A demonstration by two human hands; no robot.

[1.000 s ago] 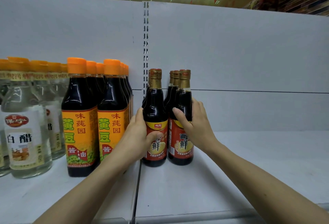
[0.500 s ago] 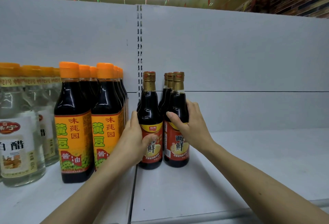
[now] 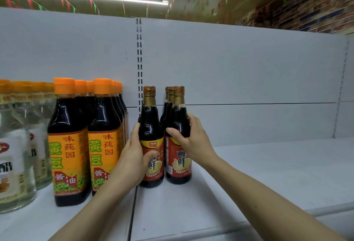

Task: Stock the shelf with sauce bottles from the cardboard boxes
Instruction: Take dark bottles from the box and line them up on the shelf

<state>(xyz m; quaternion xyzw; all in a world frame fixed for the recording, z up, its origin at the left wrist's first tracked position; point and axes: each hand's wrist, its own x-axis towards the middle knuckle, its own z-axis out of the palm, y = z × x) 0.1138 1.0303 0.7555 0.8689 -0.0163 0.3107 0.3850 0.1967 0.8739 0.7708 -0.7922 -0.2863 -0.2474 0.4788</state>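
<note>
On the white shelf [image 3: 268,173] two front sauce bottles stand upright, slightly apart, with more of the same behind them. The left hand [image 3: 132,162] wraps the left bottle [image 3: 151,145] at its label, thumb across the front. The right hand [image 3: 193,141] grips the right bottle [image 3: 179,162] at the shoulder. Orange-capped bottles [image 3: 69,145] stand just left of the left hand.
</note>
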